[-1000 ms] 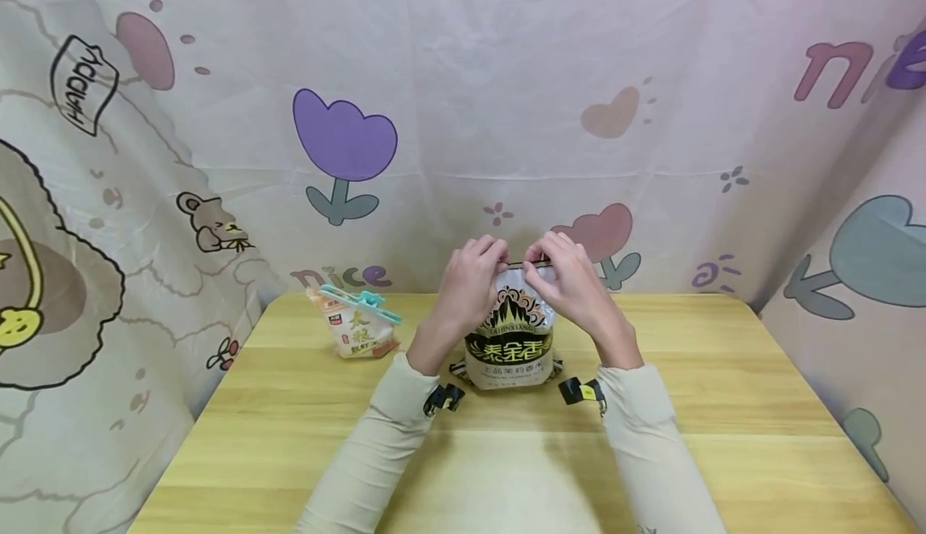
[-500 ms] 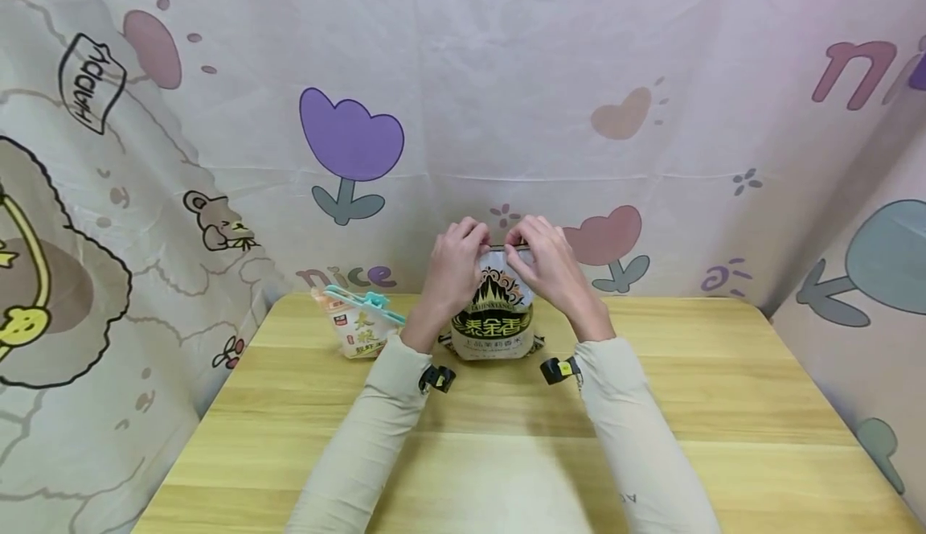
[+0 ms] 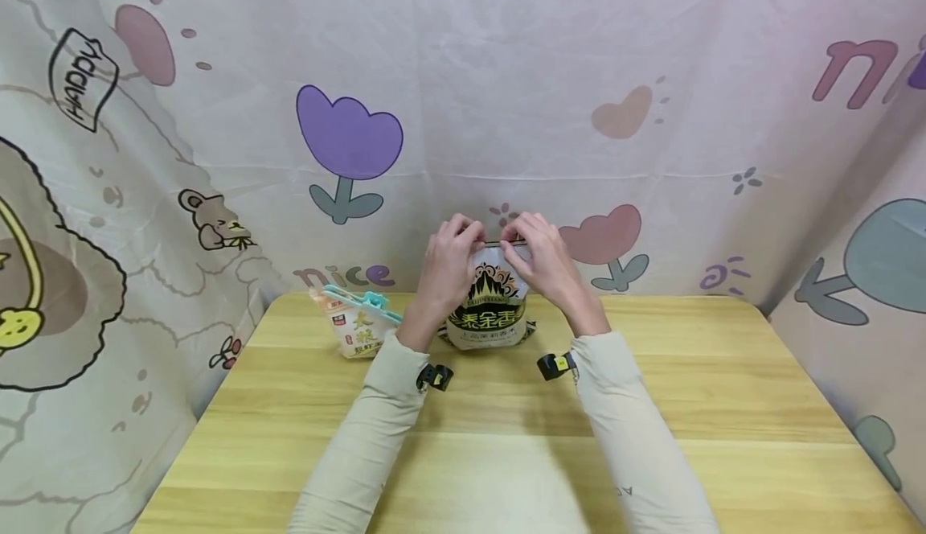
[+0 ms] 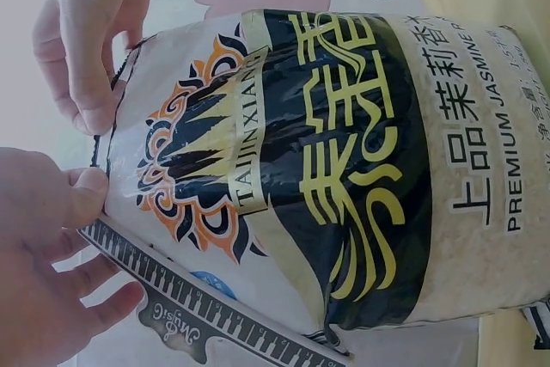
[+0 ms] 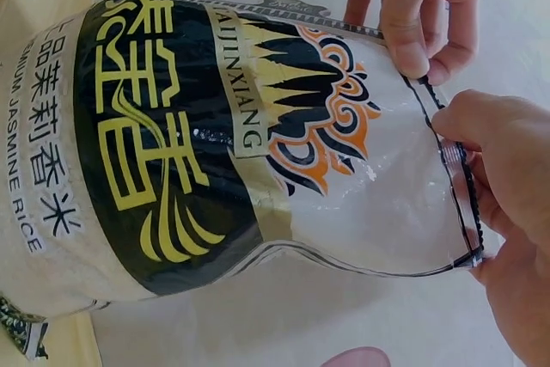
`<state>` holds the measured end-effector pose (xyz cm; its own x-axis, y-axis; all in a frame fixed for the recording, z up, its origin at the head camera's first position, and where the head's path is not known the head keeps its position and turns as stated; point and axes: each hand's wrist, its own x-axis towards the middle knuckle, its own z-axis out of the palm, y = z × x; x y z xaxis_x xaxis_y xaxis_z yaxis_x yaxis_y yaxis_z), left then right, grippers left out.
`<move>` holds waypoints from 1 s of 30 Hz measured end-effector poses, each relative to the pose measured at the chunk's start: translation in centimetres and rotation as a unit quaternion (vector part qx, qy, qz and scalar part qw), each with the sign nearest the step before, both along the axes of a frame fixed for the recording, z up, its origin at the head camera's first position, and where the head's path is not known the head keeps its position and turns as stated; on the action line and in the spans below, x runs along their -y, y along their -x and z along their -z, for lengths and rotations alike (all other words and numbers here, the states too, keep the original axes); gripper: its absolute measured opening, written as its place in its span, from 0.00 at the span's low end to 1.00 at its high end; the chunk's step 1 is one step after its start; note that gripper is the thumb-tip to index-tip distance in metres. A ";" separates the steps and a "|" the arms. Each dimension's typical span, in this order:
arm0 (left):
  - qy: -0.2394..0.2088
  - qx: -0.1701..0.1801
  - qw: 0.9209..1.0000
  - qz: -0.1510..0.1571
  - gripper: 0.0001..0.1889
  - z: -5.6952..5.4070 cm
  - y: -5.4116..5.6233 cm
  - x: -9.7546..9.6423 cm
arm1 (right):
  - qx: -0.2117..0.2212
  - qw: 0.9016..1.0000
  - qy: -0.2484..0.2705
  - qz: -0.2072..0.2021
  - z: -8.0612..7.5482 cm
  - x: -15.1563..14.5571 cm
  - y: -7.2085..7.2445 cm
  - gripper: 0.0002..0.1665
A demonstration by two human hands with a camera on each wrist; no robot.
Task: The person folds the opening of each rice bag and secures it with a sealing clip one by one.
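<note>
A bag of jasmine rice (image 3: pixel 488 313) stands upright toward the back of the table, its printed front facing me. My left hand (image 3: pixel 450 264) pinches the top edge on the left. On the right, my right hand (image 3: pixel 546 264) pinches the same edge between thumb and fingers. The wrist views show both thumbs (image 4: pixel 88 197) on the front of the bag, close together along the dark top seam. Part of the fingers behind the seam is hidden.
Left of the rice bag stands a smaller food packet (image 3: pixel 354 329) with a turquoise sealing clip (image 3: pixel 372 301) across its top. The wooden table (image 3: pixel 492 453) reaches a patterned cloth backdrop (image 3: pixel 499 75) behind and at the sides.
Both hands have moved away and slightly left with the rice bag, which now sits farther back on the table and closer to the clipped packet. Their pinch on its top edge stays.
</note>
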<state>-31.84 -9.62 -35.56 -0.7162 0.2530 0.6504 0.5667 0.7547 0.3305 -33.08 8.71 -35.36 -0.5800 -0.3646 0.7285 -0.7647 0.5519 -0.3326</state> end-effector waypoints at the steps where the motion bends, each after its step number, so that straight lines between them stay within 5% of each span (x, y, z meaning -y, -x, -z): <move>1: -0.001 0.000 1.000 0.002 0.03 0.0 0.0 0.0 | -0.001 1.000 0.003 -0.003 0.0 -0.1 0.0 0.03; 18: 0.000 0.019 1.000 0.000 0.03 0.9 -0.7 -0.6 | -0.012 0.999 0.034 -0.021 1.5 -1.1 -0.2 0.04; 30: -0.006 0.027 1.000 0.012 0.06 1.4 -0.2 0.3 | -0.009 0.998 0.056 -0.001 2.2 -1.0 0.0 0.09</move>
<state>-31.62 -9.87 -36.93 -0.7444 0.2619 0.6142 0.5650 0.7373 0.3704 -33.12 9.74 -37.56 -0.5668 -0.2813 0.7744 -0.7714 0.5113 -0.3788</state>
